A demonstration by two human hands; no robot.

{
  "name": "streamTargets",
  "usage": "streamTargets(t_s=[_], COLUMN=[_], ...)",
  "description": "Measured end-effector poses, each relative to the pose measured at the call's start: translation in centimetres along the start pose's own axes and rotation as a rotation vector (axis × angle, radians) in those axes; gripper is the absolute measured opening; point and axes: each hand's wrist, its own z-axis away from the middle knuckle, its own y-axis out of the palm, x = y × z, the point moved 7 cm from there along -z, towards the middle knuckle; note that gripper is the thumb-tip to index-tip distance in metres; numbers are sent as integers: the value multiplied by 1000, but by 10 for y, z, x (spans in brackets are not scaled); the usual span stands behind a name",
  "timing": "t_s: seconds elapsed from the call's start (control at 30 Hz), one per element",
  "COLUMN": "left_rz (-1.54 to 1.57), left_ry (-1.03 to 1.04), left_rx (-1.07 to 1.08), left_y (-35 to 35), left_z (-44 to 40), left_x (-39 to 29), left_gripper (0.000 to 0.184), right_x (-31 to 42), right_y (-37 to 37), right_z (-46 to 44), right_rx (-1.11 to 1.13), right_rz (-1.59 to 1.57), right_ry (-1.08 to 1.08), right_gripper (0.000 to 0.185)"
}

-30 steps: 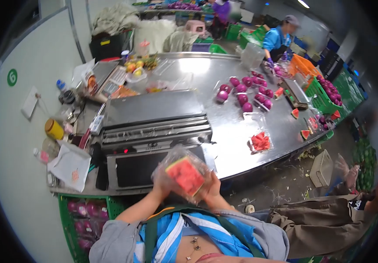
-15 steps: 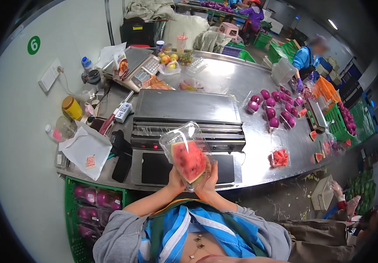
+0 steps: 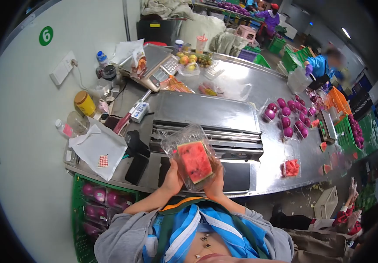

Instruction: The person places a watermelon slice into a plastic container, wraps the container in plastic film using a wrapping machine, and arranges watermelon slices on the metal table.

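We've got left hand [image 3: 173, 178] and right hand [image 3: 215, 182] clamped on opposite sides of clear plastic box [image 3: 174, 139]; red, thick-cut watermelon piece [image 3: 194, 162] inside, between palms. Lid closure: can't tell. Step, we judge: steadying box, held tilted. Next move calls for even two-sided grip, no squeezing. Silver metal sealing machine [image 3: 206, 109] beyond hands; black phone [image 3: 137, 169] left of left hand; watermelon chunks [image 3: 291, 168] off right of right hand.

From my end I can read just one marking, a white number 6 on a round green sign [image 3: 46, 36] fixed to the pale wall [image 3: 31, 114], while the print on the packets and boxes is too small.
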Motion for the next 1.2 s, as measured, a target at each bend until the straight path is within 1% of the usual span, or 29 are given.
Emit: streamTargets(t_s=[0.03, 0.07, 0.1, 0.13, 0.2, 0.23, 0.27, 0.33, 0.37, 0.5, 0.6, 0.67, 0.73, 0.77, 0.8, 0.87, 0.93, 0.97, 1.0, 1.03, 1.1, 1.13, 1.17, 1.2], left_rz=[-11, -10, 28, 67, 77, 73, 70, 101, 131, 102, 31, -2, 6, 7, 7, 3, 11, 9, 56, 102, 79, 58, 59, 71], left_ry=[14, 28, 10, -9, 47, 89, 127, 157, 184, 222, 212, 309, 273, 295, 321, 304, 284, 277, 263, 249, 229, 216, 216, 169], left_rx=[-92, -89, -113, -139, -132, -156, -183, -210, -228, -205, -167, -202, -145, -192, -241, -229, -243, -232, -220, -211, -207, -208, -209, -154], left_y=[-6, -12, -23, -33, -31, -30, -29, -24, -25, -33, -31, -30, -31, -36, -39, -38, -41, -40, -39, -38, -36, -35, -32, -25], left_z=[0, -2, -3, -3, -2, 0, 3, 6, 6, 5, 10, 11, 9, 9, 9, 9, 7, 6, 5, 5, 4, 3, 4, 3], left_x=[-3, -8, -11, -14, -27, -33, -38, -37, -38, -39, -47, -55, -53, -55, -57, -54, -51, -50, -48, -46, -42, -39, -39, -36], left_gripper=[65, 65, 65, 64, 65, 66, 66, 67, 68, 72, 72, 71, 70, 69, 68, 69, 70, 70, 68, 65, 66, 67, 67, 68], right_x=[-4, -4, -5, -3, -9, -19, -24, -35, -45, -75, -75, -74, -66, -68, -67, -71, -73, -74, -74, -70, -62, -60, -56, -52], right_y=[4, 8, 12, 13, 15, 22, 26, 35, 33, 28, 34, 35, 48, 49, 47, 51, 45, 46, 47, 45, 44, 42, 41, 41], right_z=[0, 0, -1, -3, -4, 0, 0, -2, 1, 2, 1, -3, -3, -5, -8, -4, -3, -2, -1, 0, 7, 6, 3, 2], right_rx=[73, 143, 226, 235, 269, 317, 320, 278, 244, 305, 291, 273, 317, 350, 340, 439, 432, 431, 430, 426, 406, 406, 453, 500], right_rz=[132, 266, 247, 249, 347, 181, 182, 25, -80, -7, 40, 47, 108, 86, 82, -18, -40, -140, -242, -244, -344, -345, -268, -191], right_ry=[-8, -20, 24, 24, 120, 283, 289, 296, 400, 394, 377, 349, 345, 374, 353, 383, 362, 412, 461, 452, 621, 620, 570, 525], right_gripper=[58, 58, 61, 61, 61, 66, 66, 65, 65, 65, 66, 68, 68, 67, 67, 66, 70, 73, 76, 76, 91, 91, 95, 99])
